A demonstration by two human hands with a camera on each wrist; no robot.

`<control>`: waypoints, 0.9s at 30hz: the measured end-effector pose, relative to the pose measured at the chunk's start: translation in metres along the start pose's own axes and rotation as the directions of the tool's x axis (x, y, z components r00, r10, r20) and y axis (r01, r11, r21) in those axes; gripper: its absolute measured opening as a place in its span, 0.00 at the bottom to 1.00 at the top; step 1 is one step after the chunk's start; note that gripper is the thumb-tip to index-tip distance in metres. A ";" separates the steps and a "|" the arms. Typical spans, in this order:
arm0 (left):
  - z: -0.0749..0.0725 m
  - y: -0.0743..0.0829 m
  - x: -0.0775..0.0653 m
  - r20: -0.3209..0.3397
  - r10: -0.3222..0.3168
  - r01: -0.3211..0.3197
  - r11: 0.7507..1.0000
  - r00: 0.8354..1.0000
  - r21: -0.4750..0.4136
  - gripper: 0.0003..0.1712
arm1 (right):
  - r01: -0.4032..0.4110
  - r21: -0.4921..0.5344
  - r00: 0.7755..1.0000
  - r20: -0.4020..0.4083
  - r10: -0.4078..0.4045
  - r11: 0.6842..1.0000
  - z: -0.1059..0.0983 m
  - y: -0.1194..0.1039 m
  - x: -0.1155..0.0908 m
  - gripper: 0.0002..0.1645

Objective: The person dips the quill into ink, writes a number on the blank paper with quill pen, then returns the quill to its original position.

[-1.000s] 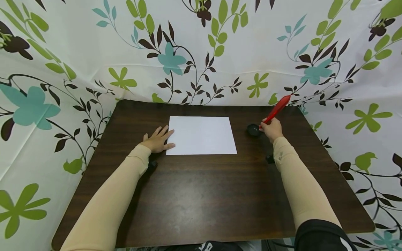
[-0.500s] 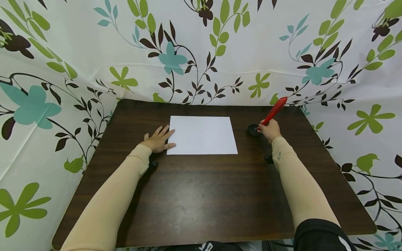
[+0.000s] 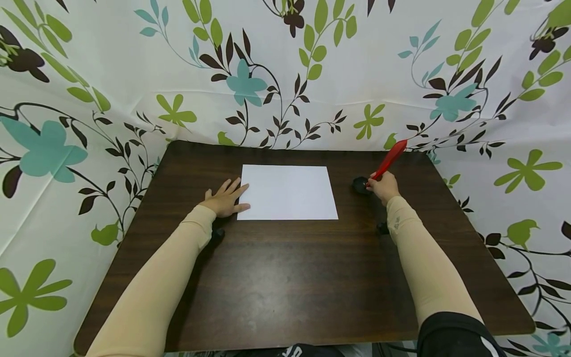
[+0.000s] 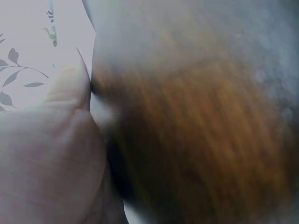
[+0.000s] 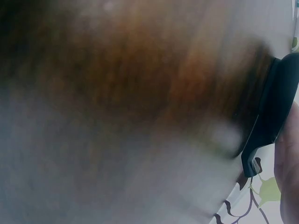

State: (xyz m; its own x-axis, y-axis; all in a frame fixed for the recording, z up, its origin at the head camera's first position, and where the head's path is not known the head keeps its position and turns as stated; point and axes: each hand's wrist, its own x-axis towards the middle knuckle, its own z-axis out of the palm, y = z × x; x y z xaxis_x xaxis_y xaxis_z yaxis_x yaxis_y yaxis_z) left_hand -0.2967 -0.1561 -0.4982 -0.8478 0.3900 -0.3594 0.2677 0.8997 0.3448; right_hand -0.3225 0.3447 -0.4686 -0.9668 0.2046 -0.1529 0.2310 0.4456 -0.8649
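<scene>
A white sheet of paper (image 3: 290, 193) lies on the dark wooden table (image 3: 285, 277). My left hand (image 3: 224, 200) rests flat at the paper's left edge, fingers spread and tips on the sheet. To the right of the paper, my right hand (image 3: 383, 187) pinches a slim red quill-shaped pen (image 3: 391, 157) near its lower end. Its upper end points away to the right. A small round black pot (image 3: 359, 186) sits beside the right fingertips; whether the pen's tip is inside it I cannot tell. Close to the fingers in the right wrist view is a dark lipped object (image 5: 278, 98).
Behind and around the table hangs a white curtain (image 3: 285, 119) printed with leaves and flowers. Dark camera mounts show under both wrists, the right one (image 3: 382, 228) near the sleeve. Both wrist views are mostly blurred tabletop.
The right hand and the red pen have dropped very slightly toward me. My left hand and the paper have stayed in place; the whole view has shifted a little.
</scene>
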 end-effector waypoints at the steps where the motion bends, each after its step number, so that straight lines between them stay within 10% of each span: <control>1: 0.001 -0.002 0.002 0.000 -0.001 0.001 1.000 1.000 0.006 0.50 | 0.003 -0.005 1.000 0.001 -0.003 1.000 0.000 0.000 -0.001 0.22; 27: 0.009 -0.013 0.016 0.009 -0.008 0.007 0.999 1.000 0.032 0.51 | 0.101 0.106 0.995 -0.019 -0.099 0.989 0.010 -0.036 -0.002 0.22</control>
State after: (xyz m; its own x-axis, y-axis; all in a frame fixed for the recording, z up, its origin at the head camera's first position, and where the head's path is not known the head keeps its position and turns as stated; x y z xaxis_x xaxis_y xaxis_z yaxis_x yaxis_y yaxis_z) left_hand -0.3098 -0.1600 -0.5165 -0.8458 0.3847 -0.3696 0.2756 0.9083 0.3146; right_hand -0.3301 0.3195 -0.4415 -0.9828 0.1759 -0.0568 0.1194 0.3691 -0.9217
